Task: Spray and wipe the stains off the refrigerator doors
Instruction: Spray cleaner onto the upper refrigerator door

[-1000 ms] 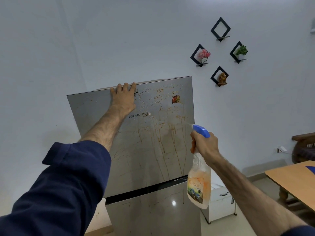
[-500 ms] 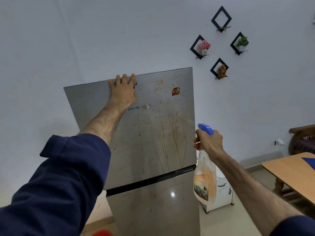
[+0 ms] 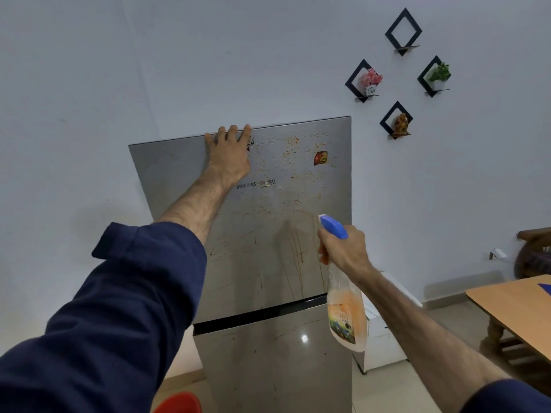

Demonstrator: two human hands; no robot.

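My right hand point(image 3: 346, 253) has its fingers point(image 3: 323, 238) curled round the neck of the spray bottle point(image 3: 346, 317), grasping it just below the blue nozzle point(image 3: 333, 227), which points left at the upper refrigerator door point(image 3: 268, 210). The bottle hangs down from my grip, its clear body holding orange liquid and a printed label, over the right edge of the door. My left hand point(image 3: 229, 153) lies flat on the same door near its top edge, fingers released and spread, the tips reaching the rim. I see brown stains point(image 3: 295, 245) running down the middle of that door in thin streaks, with spatter and droplets higher up beside a small red sticker point(image 3: 320, 158). Below a dark gap sits the lower refrigerator door point(image 3: 268, 368), marked with a few fainter lines. Far right, a wooden bench point(image 3: 512, 305) stands well apart from the refrigerator, and four black diamond wall shelves point(image 3: 398, 120) hang on the wall above.
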